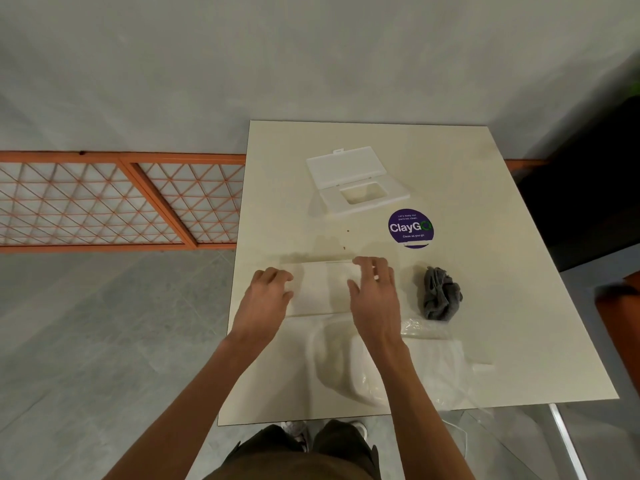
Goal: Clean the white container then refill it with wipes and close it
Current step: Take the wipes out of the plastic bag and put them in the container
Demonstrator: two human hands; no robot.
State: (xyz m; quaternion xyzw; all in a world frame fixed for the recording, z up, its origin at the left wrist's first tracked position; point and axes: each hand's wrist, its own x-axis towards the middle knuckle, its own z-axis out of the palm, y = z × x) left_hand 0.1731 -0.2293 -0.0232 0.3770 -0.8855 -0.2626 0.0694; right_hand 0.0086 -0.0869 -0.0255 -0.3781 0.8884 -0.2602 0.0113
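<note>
The white container's base (320, 289) lies on the table's near middle, with what looks like a white stack of wipes inside it. My left hand (268, 292) curls its fingers around the base's left end. My right hand (374, 289) rests flat on the right part of the stack, fingers apart and covering that end. The container's white lid frame (363, 199) lies farther back on the table, with a rectangular opening and its flap (344, 166) swung open. A crumpled grey cloth (441, 294) sits to the right of my right hand.
The cream table (485, 237) carries a round purple ClayGo sticker (410, 227) between lid and base. A crumpled clear plastic wrapper (349, 368) lies near the front edge under my right forearm. An orange lattice rail (121, 199) runs at left. Something dark stands at right.
</note>
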